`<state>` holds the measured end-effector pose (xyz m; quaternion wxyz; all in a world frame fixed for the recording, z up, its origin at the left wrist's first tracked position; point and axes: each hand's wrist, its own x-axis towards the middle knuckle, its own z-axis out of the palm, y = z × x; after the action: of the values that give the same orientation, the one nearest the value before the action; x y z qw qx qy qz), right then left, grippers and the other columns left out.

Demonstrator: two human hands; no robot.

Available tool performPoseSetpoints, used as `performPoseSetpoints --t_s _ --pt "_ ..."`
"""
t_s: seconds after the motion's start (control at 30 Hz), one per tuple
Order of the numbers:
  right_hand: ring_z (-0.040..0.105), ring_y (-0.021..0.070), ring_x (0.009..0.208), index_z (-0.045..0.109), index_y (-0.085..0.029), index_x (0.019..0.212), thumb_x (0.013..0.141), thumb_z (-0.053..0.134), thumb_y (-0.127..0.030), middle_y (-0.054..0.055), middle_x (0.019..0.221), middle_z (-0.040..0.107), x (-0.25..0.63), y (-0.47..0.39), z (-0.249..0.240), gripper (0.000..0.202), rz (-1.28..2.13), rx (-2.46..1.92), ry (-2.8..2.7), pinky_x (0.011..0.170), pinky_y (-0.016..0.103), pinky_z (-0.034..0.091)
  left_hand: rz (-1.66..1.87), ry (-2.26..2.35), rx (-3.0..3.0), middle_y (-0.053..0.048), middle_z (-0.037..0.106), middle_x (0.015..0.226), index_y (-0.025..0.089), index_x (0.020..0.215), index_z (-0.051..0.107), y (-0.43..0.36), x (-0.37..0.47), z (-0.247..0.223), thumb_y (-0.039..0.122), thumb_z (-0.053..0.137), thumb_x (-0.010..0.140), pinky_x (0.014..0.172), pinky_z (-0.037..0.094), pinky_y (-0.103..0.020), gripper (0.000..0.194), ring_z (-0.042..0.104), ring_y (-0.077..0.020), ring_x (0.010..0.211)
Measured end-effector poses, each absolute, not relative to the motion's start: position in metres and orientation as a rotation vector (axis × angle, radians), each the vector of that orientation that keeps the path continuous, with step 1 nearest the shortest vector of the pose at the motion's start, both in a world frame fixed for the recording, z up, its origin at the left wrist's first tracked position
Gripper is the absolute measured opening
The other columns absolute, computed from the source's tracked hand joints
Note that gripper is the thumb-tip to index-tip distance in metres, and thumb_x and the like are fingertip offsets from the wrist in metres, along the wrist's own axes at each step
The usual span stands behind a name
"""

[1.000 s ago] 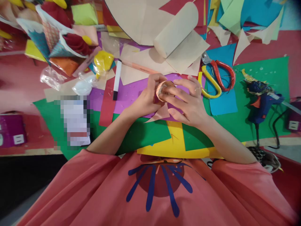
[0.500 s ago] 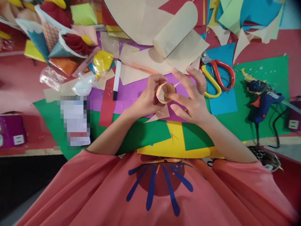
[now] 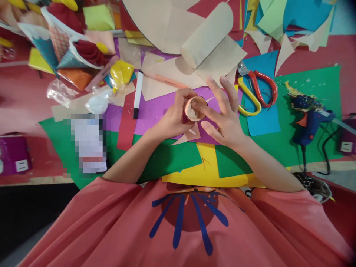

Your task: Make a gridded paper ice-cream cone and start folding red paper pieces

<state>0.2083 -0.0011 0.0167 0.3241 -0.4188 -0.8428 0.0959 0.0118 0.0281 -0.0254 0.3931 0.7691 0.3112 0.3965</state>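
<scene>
Near the middle of the table my left hand (image 3: 175,113) is wrapped round a small paper cone (image 3: 187,109) with an orange-tinted wall. Its round mouth faces up towards me, and the lower end is hidden by the hand. Some pale, soft-looking stuff (image 3: 191,112) lies inside. The index finger of my right hand (image 3: 226,118) reaches into the mouth and touches the pale stuff. Its other fingers are spread apart and hold nothing. Beneath both hands are a purple sheet (image 3: 155,111) and a pale paper scrap (image 3: 186,136).
Scissors (image 3: 257,91) with red and yellow handles lie right of my hands, a blue glue gun (image 3: 307,126) beyond. Left are a marker (image 3: 138,94) and a phone (image 3: 90,144). Filled paper cones (image 3: 62,40) stand far left. A beige paper roll (image 3: 208,35) lies behind.
My right index finger has moved slightly left and further over the cone's mouth. The left hand and the cone have barely moved.
</scene>
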Motion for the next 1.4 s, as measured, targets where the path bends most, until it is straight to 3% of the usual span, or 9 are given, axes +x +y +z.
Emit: performPoseSetpoints --t_s 0.23,0.37,0.5,0.63,0.8,0.9,1.03,1.2,1.4 --pt "0.044 0.0251 0.136 0.056 -0.03 0.119 0.092 0.042 -0.032 0.002 0.143 0.049 0.214 0.001 0.022 0.03 0.113 -0.948 -2.094 0.113 0.046 0.039 1.125 0.746 2.162 -0.007 0.046 0.114 0.023 0.13 0.032 0.034 0.011 -0.021 0.041 0.068 0.084 0.08 0.058 -0.035 0.06 0.061 -0.017 0.1" --pt "0.043 0.0255 0.136 0.06 -0.029 0.109 0.093 0.042 -0.03 0.001 0.142 0.049 0.214 0.0 0.023 0.024 0.083 -0.92 -2.169 0.112 0.049 0.04 1.025 0.758 2.113 -0.007 0.046 0.119 0.023 0.132 0.029 0.033 0.009 -0.021 0.044 0.061 0.089 0.089 0.056 -0.041 0.057 0.061 -0.0201 0.109" --pt "0.04 0.028 0.139 0.063 -0.032 0.111 0.093 0.042 -0.032 0.001 0.143 0.049 0.212 -0.001 0.019 0.027 0.092 -0.948 -2.23 0.113 0.053 0.037 0.969 0.789 2.024 -0.008 0.046 0.123 0.022 0.131 0.03 0.03 0.008 -0.023 0.047 0.057 0.091 0.098 0.052 -0.045 0.054 0.057 -0.0241 0.12" --pt "0.035 0.0285 0.142 0.065 -0.033 0.108 0.092 0.042 -0.036 0.002 0.145 0.048 0.212 0.0 0.017 0.028 0.138 -1.016 -2.281 0.113 0.057 0.035 1.005 0.812 1.942 -0.009 0.051 0.121 0.019 0.125 0.035 0.028 0.01 -0.022 0.042 0.063 0.089 0.097 0.052 -0.041 0.051 0.058 -0.0234 0.118" --pt "0.036 0.0275 0.141 0.067 -0.027 0.105 0.093 0.041 -0.034 0.007 0.146 0.047 0.214 0.003 0.023 0.029 0.241 -0.957 -2.238 0.114 0.053 0.036 1.007 0.805 1.84 -0.008 0.053 0.118 0.019 0.122 0.04 0.028 0.012 -0.017 0.043 0.066 0.086 0.096 0.051 -0.038 0.051 0.057 -0.0236 0.119" --pt "0.039 0.0246 0.14 0.066 -0.029 0.11 0.095 0.035 -0.034 0.002 0.148 0.044 0.215 0.005 0.027 0.034 0.389 -0.851 -2.167 0.115 0.05 0.036 0.964 0.753 1.808 -0.007 0.054 0.115 0.02 0.119 0.041 0.029 0.012 -0.012 0.045 0.07 0.081 0.092 0.053 -0.037 0.054 0.06 -0.0213 0.111" --pt "0.036 0.0247 0.143 0.061 -0.035 0.117 0.093 0.036 -0.036 -0.003 0.15 0.04 0.215 0.003 0.03 0.035 0.343 -0.838 -2.239 0.117 0.051 0.034 0.882 0.609 1.785 -0.004 0.055 0.108 0.019 0.111 0.044 0.028 0.013 -0.005 0.049 0.077 0.073 0.084 0.055 -0.036 0.059 0.064 -0.0189 0.097" --pt "0.037 0.0255 0.141 0.059 -0.03 0.121 0.094 0.036 -0.04 0.003 0.148 0.042 0.215 0.001 0.029 0.036 0.25 -0.771 -2.221 0.115 0.05 0.037 0.859 0.544 1.742 -0.004 0.057 0.104 0.018 0.113 0.05 0.028 0.01 0.002 0.045 0.069 0.081 0.082 0.054 -0.034 0.046 0.062 -0.0177 0.094" --pt "0.039 0.0254 0.14 0.063 -0.035 0.121 0.093 0.032 -0.046 0.003 0.143 0.051 0.218 0.003 0.029 0.044 0.176 -0.927 -2.23 0.114 0.051 0.038 0.809 0.462 1.581 -0.005 0.062 0.104 0.017 0.112 0.06 0.035 0.008 0.004 0.04 0.069 0.08 0.082 0.05 -0.032 0.041 0.06 -0.0195 0.093"
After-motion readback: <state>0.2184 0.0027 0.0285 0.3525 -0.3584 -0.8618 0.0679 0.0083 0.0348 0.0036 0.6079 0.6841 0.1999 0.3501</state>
